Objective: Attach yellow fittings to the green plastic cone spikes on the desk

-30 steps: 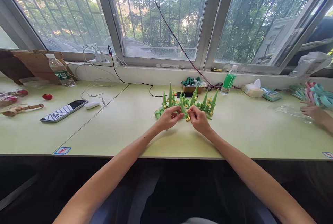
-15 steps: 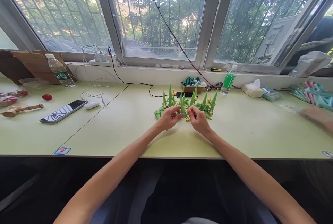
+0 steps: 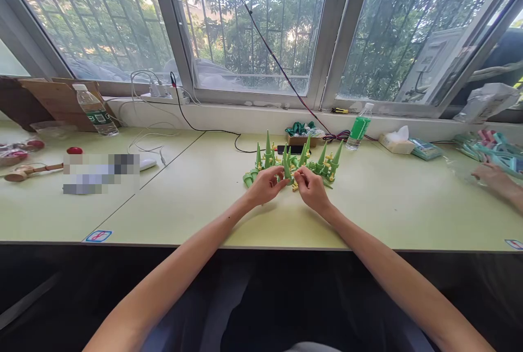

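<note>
My left hand (image 3: 265, 185) is closed, its thumb and fingertips pinching a green plant watering spike (image 3: 287, 169) whose point stands upward. Close beside it, my right hand (image 3: 314, 188) is also closed in a pinch; what lies between its fingers is too small and hidden to make out. Behind both hands stands a cluster of green watering spikes (image 3: 335, 162) with small yellow valve pieces. A few green parts (image 3: 248, 179) lie on their sides at the cluster's left.
Beyond the spikes sit a small box (image 3: 302, 140) and a green-labelled bottle (image 3: 359, 127). Tissues (image 3: 397, 142) stand farther right. Another person's hand (image 3: 496, 178) is by pastel plastic items (image 3: 504, 150). At left are a wooden toy (image 3: 36, 170) and another bottle (image 3: 96, 112).
My hands and the spike stay almost still. At the far right, the other person's hand has shifted slightly near the pastel items. The phone at left now appears pixelated.
</note>
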Available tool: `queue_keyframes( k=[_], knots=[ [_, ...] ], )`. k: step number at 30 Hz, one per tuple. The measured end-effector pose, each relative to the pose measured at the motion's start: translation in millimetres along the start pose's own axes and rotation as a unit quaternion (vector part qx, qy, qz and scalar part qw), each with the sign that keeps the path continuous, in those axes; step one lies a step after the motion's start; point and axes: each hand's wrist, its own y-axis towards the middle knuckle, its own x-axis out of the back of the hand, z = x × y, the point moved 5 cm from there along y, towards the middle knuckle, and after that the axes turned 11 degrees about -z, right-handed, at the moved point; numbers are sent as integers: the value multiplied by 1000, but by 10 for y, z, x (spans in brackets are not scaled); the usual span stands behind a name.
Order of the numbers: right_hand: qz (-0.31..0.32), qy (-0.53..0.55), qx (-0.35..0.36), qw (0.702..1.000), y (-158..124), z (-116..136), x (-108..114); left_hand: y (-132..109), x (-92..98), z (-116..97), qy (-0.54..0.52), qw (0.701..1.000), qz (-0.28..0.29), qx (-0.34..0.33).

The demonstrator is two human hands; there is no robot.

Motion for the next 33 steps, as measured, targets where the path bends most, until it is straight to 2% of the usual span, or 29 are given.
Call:
queue_keyframes(
  k=[22, 25, 28, 33],
  knots=[
    [25, 6, -10, 1000, -15, -12, -29, -20, 19, 3, 42, 997, -21, -55],
    [36, 28, -42, 998, -15, -36, -41, -31, 33, -33, 53, 995, -21, -84],
    [62, 92, -109, 988, -14, -86, -77, -52, 38, -50, 64, 991, -14, -115],
    [116, 223, -238, 938, -36, -143, -164, -74, 13, -42, 86, 988, 4, -125]
  ],
)
